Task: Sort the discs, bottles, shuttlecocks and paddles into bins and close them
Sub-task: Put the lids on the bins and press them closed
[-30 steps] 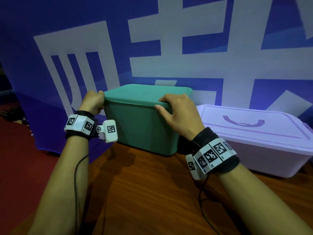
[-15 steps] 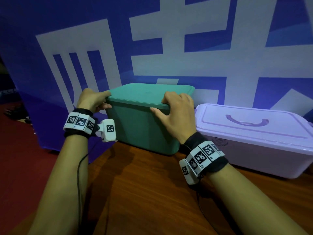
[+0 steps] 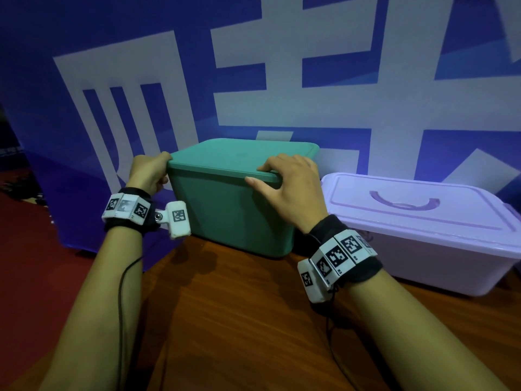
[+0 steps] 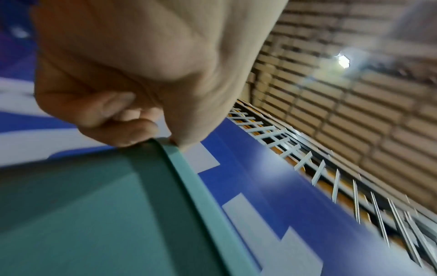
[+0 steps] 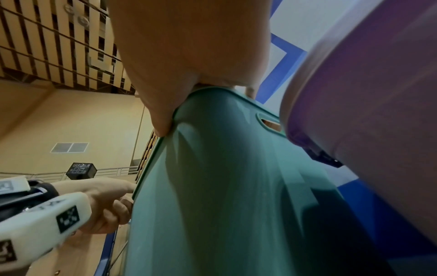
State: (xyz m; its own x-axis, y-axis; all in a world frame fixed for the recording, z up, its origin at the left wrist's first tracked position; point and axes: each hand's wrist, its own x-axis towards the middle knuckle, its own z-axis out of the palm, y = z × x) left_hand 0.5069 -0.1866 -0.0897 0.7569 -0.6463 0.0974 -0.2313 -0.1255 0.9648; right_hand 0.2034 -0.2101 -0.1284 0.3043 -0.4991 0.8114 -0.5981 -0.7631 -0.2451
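A green bin (image 3: 231, 215) stands at the back left of the wooden table (image 3: 239, 320) with its green lid (image 3: 239, 159) lying flat on it. My left hand (image 3: 149, 173) grips the lid's front left corner, fingers curled at the rim (image 4: 203, 201). At the front right corner my right hand (image 3: 290, 187) has its fingers curled over the lid and its thumb against the rim's front edge. In the right wrist view the right hand (image 5: 184, 56) sits on top of the green bin (image 5: 236, 186). What the bin holds is hidden.
A purple bin (image 3: 423, 238) with its lid on and a flat handle stands just right of the green one, almost touching it. A blue and white banner rises right behind both. The table's left edge drops to a red floor.
Both hands have stayed on the lid's front corners. The left fingers have shifted a little on their corner, and the right hand has settled slightly lower.
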